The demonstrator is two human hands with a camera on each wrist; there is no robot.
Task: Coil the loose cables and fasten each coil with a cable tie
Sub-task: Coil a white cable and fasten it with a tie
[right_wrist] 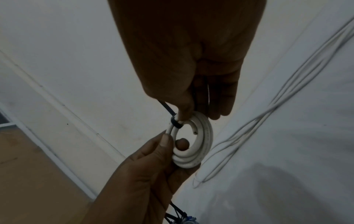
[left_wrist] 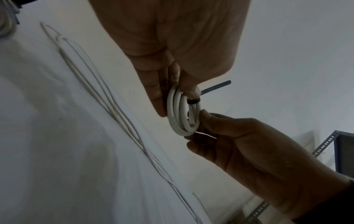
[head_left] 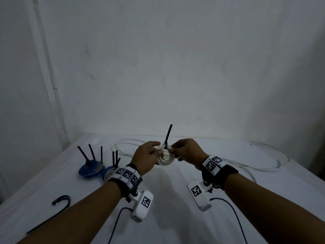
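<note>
A small white cable coil (head_left: 165, 156) is held up above the table between both hands. A black cable tie (head_left: 166, 146) is looped round its top, with the tail standing straight up. My left hand (head_left: 157, 150) grips the coil's left side, thumb on the front (right_wrist: 165, 141) and a fingertip showing through the hole. My right hand (head_left: 173, 150) pinches the coil (right_wrist: 203, 144) right beside the tie's band (right_wrist: 176, 123), thumb in front and fingers behind. In the left wrist view the band (left_wrist: 193, 101) wraps the coil (left_wrist: 177, 115) tightly.
A long loose white cable (head_left: 246, 166) lies in wide loops across the back and right of the white-covered table (head_left: 175, 199). Blue coils (head_left: 91, 169) with black tie tails stand at the left. A single black cable tie (head_left: 59, 208) lies near the front left. A metal shelf (left_wrist: 343, 151) stands beside the table.
</note>
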